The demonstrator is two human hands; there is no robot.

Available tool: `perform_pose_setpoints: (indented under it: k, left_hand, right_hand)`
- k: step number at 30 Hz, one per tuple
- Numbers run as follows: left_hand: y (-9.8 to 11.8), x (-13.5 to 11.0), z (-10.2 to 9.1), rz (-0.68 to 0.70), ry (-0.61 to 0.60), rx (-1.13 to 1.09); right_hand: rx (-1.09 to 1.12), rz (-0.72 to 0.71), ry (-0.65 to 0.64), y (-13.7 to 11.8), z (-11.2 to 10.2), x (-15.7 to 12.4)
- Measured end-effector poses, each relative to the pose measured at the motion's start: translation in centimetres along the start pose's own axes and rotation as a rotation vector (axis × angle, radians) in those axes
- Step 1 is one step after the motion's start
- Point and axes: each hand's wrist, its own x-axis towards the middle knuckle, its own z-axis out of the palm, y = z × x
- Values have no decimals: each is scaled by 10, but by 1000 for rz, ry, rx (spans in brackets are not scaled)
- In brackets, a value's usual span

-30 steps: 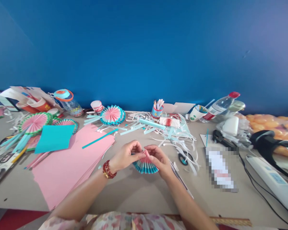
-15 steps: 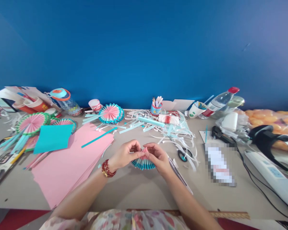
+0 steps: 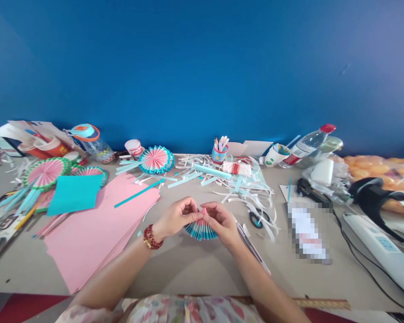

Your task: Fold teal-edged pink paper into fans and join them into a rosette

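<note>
A small pleated paper fan (image 3: 202,229), pink toward its point and teal along its outer edge, is held just above the table in front of me. My left hand (image 3: 179,218) pinches it from the left, thumb and fingers closed near its gathered point. From the other side my right hand (image 3: 223,222) grips the same folds, its thumb pressed close to the left thumb. The fan spreads downward below both thumbs. Some of its pleats are hidden behind the fingers. A beaded bracelet (image 3: 152,237) circles my left wrist.
Pink paper sheets (image 3: 97,233) and a teal sheet (image 3: 74,194) lie left. Finished paper rosettes (image 3: 155,159) stand behind. Paper strips (image 3: 202,170) litter the back near a pencil cup (image 3: 219,154). Scissors (image 3: 256,219) lie right of my hands, a power strip (image 3: 382,246) far right.
Hardly anything differs. Both hands keep their pinch on the paper fan, which sits a touch lower in the view.
</note>
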Motion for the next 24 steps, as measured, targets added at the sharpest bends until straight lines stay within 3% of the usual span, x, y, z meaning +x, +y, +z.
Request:
perform_pose_setpoints:
  k: [24]
  left_hand:
    - [-7,0,2,49,-11,38]
  right_hand:
    - [70,-26,38,-2,5,1]
